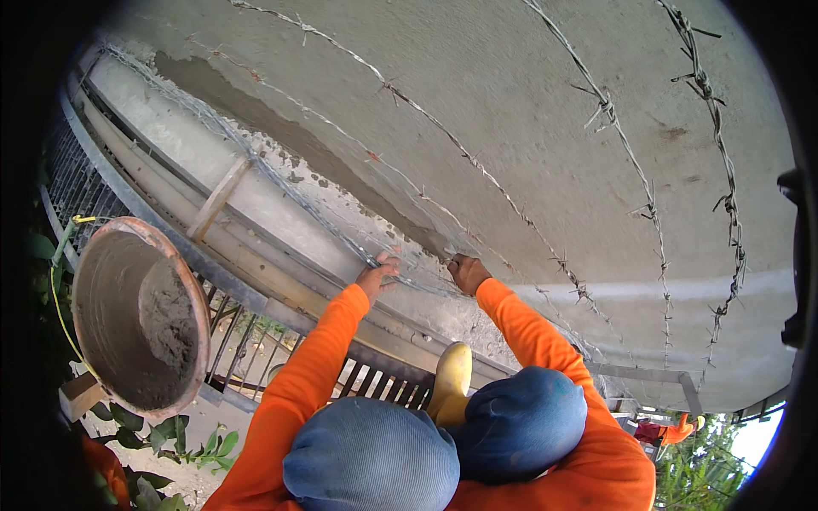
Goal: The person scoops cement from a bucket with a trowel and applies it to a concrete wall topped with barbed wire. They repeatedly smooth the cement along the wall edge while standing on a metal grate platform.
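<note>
Two bare hands reach up from our orange sleeves to the grey wall (554,153), and the relation that counts lies between them and the dark, damp-looking mortar strip (328,170). Its long axis slants from upper left down to the middle of our view, ending just beside our right hand (469,274); most of its length lies up and to our left. By our judgement the right hand is the nearer to that end. Its fingers are curled in against the wall; something small and pale shows at their tips, but we cannot tell what, or whether it is grasped. Our left hand (379,277) is lower, at the bottom wire strand (320,223), which runs roughly alongside the strip; its fingers are parted, and we see no firm grip on the wire. Well apart on our left, the round bucket (106,298) tilts toward us with grey mortar (166,315) inside.
</note>
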Tool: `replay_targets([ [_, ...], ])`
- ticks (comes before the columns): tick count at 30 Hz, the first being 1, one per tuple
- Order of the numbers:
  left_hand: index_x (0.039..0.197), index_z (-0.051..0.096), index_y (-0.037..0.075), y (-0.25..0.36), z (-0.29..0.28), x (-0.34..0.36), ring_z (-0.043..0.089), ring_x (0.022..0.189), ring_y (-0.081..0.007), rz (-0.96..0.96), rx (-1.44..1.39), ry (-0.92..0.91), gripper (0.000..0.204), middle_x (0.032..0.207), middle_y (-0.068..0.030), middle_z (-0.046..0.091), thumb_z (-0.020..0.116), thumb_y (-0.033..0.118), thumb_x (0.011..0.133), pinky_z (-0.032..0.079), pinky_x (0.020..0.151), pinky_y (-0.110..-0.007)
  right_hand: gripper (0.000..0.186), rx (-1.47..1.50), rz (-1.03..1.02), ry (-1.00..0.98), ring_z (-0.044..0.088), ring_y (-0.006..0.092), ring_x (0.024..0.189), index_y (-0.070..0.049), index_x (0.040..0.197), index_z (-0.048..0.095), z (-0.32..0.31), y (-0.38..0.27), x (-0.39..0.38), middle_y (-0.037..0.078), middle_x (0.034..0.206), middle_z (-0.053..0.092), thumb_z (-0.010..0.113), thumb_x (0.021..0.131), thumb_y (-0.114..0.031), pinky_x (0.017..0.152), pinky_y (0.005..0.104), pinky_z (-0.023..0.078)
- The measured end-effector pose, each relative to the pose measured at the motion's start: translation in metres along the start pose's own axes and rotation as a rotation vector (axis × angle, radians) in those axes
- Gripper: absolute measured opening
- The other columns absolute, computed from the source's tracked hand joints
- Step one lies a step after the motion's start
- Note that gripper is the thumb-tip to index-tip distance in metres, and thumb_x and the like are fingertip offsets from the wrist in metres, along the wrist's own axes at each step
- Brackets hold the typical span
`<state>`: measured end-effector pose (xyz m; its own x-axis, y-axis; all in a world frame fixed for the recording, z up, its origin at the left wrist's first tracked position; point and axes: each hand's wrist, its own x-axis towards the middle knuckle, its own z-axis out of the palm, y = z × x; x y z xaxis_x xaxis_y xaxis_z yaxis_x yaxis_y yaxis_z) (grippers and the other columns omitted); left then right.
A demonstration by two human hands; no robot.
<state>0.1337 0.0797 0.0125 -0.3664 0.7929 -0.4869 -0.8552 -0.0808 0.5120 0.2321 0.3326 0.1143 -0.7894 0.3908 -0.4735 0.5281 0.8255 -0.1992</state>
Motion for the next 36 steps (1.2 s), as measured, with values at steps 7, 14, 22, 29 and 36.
replay_targets([
  [7, 0.146, 0.049, 0.026, 0.005, 0.004, -0.005, 0.045, 0.132, -0.0245, 0.000, 0.016, 0.003, 0.060, 0.144, -0.0087, 0.047, 0.060, 0.016, 0.088, 0.041, 0.106, -0.047, 0.042, -0.090, 0.071, -0.042, 0.065, 0.0485, 0.106, -0.006, 0.117, 0.068, -0.012, 0.032, -0.028, 0.028, 0.111, 0.069, 0.051, 0.099, -0.040, 0.096, 0.0539, 0.050],
  [14, 0.148, 0.046, 0.026, 0.004, 0.003, -0.003, 0.046, 0.132, -0.0238, 0.002, 0.034, 0.009, 0.062, 0.144, -0.0080, 0.046, 0.058, 0.016, 0.088, 0.040, 0.106, -0.046, 0.041, -0.161, 0.142, -0.006, 0.065, 0.0485, 0.106, -0.009, 0.118, 0.069, -0.021, 0.065, -0.061, 0.027, 0.111, 0.070, 0.053, 0.098, -0.041, 0.096, 0.0547, 0.050],
  [22, 0.147, 0.047, 0.028, 0.009, -0.001, 0.012, 0.048, 0.127, -0.0197, -0.004, 0.050, -0.020, 0.062, 0.140, -0.0035, 0.050, 0.061, 0.018, 0.087, 0.041, 0.103, -0.044, 0.036, -0.180, 0.181, 0.077, 0.067, 0.0489, 0.091, -0.007, 0.114, 0.062, -0.053, 0.064, -0.142, 0.027, 0.093, 0.071, 0.050, 0.102, -0.039, 0.081, 0.0570, 0.052],
  [29, 0.151, 0.042, 0.028, 0.020, 0.013, 0.032, 0.044, 0.133, -0.0223, -0.009, 0.027, 0.021, 0.066, 0.145, -0.0061, 0.047, 0.061, 0.021, 0.089, 0.037, 0.107, -0.045, 0.046, -0.045, 0.099, 0.157, 0.069, 0.0445, 0.083, -0.004, 0.113, 0.062, -0.035, 0.048, -0.218, 0.025, 0.092, 0.070, 0.063, 0.095, -0.046, 0.075, 0.0507, 0.055],
  [36, 0.158, 0.031, 0.022, 0.040, 0.055, -0.066, 0.037, 0.141, -0.0264, -0.110, -0.098, 0.402, 0.070, 0.151, -0.0092, 0.043, 0.060, 0.024, 0.095, 0.033, 0.113, -0.047, 0.044, 0.184, 0.133, 0.139, 0.067, 0.0440, 0.073, -0.004, 0.105, 0.062, 0.005, 0.005, -0.241, 0.022, 0.079, 0.068, 0.067, 0.094, -0.047, 0.072, 0.0503, 0.052],
])
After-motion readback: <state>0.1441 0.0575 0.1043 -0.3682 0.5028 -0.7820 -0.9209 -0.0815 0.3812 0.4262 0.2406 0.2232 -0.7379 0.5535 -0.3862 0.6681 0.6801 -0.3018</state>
